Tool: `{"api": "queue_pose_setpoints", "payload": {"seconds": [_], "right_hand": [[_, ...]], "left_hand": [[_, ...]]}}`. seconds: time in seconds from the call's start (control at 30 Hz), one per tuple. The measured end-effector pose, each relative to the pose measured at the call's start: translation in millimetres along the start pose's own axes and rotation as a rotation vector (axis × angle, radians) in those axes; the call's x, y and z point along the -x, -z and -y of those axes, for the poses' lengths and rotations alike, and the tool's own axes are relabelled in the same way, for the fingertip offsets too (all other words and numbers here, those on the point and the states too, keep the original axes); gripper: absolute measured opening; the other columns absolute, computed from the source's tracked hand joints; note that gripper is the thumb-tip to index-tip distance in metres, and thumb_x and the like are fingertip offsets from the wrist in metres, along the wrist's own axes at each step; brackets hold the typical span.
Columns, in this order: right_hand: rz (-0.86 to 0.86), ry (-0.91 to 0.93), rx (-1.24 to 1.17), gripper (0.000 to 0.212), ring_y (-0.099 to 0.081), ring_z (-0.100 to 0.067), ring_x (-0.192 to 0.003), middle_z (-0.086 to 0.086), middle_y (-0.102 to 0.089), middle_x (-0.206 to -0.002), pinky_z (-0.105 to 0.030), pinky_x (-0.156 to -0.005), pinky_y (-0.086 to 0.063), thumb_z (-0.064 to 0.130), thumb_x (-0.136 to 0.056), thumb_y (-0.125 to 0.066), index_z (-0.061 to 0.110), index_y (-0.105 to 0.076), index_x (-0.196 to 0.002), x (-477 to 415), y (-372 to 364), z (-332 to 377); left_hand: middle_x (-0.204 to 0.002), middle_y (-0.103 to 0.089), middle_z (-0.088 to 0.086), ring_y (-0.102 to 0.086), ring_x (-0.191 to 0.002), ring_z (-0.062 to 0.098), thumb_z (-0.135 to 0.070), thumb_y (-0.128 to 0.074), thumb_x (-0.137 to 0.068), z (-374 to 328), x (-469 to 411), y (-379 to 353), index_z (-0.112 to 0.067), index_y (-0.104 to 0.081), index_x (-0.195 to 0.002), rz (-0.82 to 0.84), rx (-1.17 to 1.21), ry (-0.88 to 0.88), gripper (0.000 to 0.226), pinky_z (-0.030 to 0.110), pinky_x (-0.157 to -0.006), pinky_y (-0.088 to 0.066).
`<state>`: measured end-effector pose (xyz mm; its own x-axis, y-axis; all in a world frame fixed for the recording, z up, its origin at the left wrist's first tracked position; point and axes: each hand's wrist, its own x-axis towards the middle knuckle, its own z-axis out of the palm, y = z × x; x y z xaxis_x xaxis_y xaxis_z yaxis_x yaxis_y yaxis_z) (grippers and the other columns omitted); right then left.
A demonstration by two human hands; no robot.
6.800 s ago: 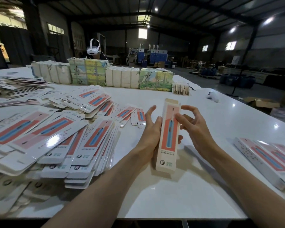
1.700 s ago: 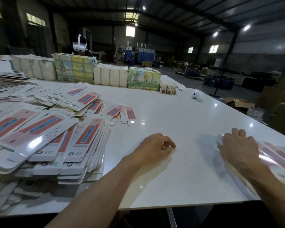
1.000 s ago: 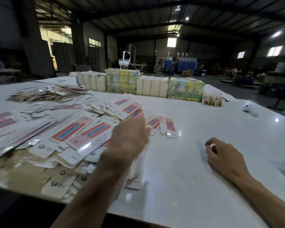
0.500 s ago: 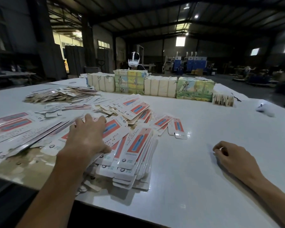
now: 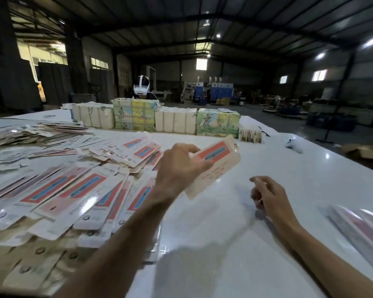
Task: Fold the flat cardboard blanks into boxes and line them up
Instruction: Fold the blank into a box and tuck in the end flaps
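My left hand (image 5: pixel 179 168) grips a flat cardboard blank (image 5: pixel 215 166), white with a red and blue stripe, and holds it tilted above the white table (image 5: pixel 224 244). A wide heap of the same flat blanks (image 5: pixel 73 190) covers the table's left side. My right hand (image 5: pixel 267 195) hovers just over the table to the right of the blank, fingers loosely curled and holding nothing. Folded boxes (image 5: pixel 362 226) lie side by side at the right edge, blurred.
Bundled stacks of packaging (image 5: pixel 155 119) form a row across the table's far side, and a person wearing a white headset (image 5: pixel 140 88) sits behind them. A small white object (image 5: pixel 293 145) lies at the far right. A brown carton (image 5: pixel 364 151) sits on the floor beyond.
My left hand has lifted one blank off the heap and swung it right toward the table's middle. My right hand has risen slightly off the table, and the folded boxes have come back into view.
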<state>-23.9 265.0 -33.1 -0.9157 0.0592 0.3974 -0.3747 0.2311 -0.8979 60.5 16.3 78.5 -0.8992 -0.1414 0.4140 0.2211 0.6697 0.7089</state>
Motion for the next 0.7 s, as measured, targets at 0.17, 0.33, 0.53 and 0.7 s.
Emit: {"api": "queue_pose_setpoints", "payload": {"seconds": [0.17, 0.33, 0.53, 0.7], "right_hand": [[-0.137, -0.254, -0.296, 0.030, -0.075, -0.026, -0.071, -0.013, -0.076, -0.089, -0.036, -0.052, -0.060, 0.051, -0.106, -0.053, 0.024, -0.059, -0.118, -5, 7, 2], [-0.191, -0.329, -0.358, 0.032, -0.080, -0.024, -0.076, -0.014, -0.077, -0.096, -0.037, -0.061, -0.064, 0.030, -0.101, -0.070, 0.021, -0.060, -0.130, -11, 11, -1], [-0.254, -0.386, -0.490, 0.011, -0.077, -0.022, -0.072, -0.008, -0.078, -0.077, -0.030, -0.063, -0.058, 0.013, -0.098, -0.072, 0.012, -0.062, -0.096, -16, 15, -1], [-0.368, -0.399, -0.687, 0.014, -0.081, -0.023, -0.080, -0.008, -0.081, -0.087, -0.023, -0.056, -0.060, 0.011, -0.095, -0.077, 0.009, -0.064, -0.100, -12, 17, 2]], "left_hand": [[-0.105, -0.076, -0.003, -0.073, -0.083, 0.006, -0.042, -0.088, -0.084, 9, 6, -92, -0.022, -0.074, -0.125, 0.245, 0.344, 0.214, 0.048, 0.023, -0.068, -0.062], [-0.094, -0.080, -0.010, -0.077, -0.076, 0.011, -0.062, -0.083, -0.081, 33, 11, -117, -0.038, -0.077, -0.112, 0.375, 0.479, 0.285, 0.040, 0.026, -0.058, -0.061], [-0.094, -0.082, 0.009, -0.079, -0.080, 0.025, -0.065, -0.051, -0.102, 35, 3, -112, -0.018, -0.074, -0.114, 0.342, 1.027, 0.621, 0.054, 0.034, -0.066, -0.062], [-0.105, -0.080, 0.013, -0.079, -0.082, 0.024, -0.017, -0.057, -0.108, 40, 14, -108, -0.014, -0.060, -0.136, 0.334, 0.938, 0.366, 0.028, 0.027, -0.068, -0.063]]}}
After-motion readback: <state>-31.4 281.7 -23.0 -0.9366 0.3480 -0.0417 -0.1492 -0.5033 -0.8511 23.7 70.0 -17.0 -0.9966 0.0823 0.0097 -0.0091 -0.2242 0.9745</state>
